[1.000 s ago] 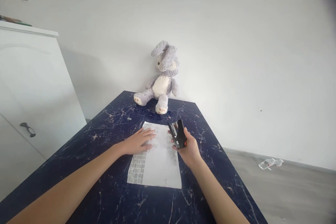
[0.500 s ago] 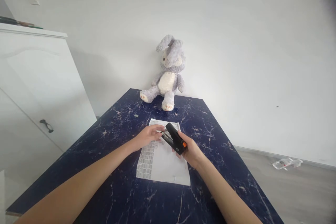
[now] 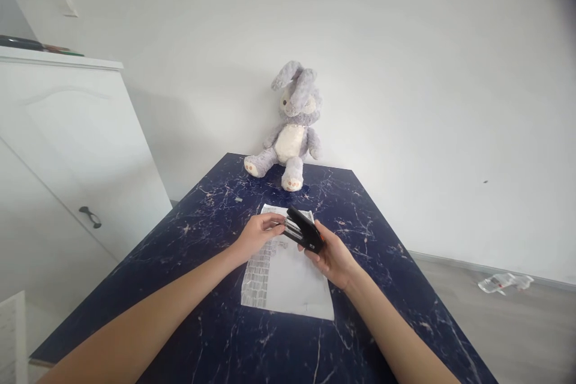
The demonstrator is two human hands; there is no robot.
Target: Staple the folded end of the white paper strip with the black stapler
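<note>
A black stapler (image 3: 306,231) is tilted over the paper, its jaws apart and shiny metal showing inside. My right hand (image 3: 333,255) grips its rear end, thumb above and fingers beneath. An orange spot on the stapler is mostly covered by that hand. My left hand (image 3: 258,234) is at the front of the jaws, thumb and fingers brought together in a pinch by the metal part. What lies between those fingertips is too small to tell. Below both hands a white sheet of paper (image 3: 299,288) lies on the table, with a grey brick-like pattern down its left side.
A grey plush rabbit (image 3: 290,143) sits at the far end of the dark blue marbled table (image 3: 198,324), against the wall. To the left stands a white cabinet (image 3: 67,132) with a dark handle. A clear plastic item (image 3: 504,282) lies on the floor at right.
The stapler has turned in my right hand, showing more of its side and hiding most of the orange part. My left fingers stay at its front. The whole view has shifted slightly.
</note>
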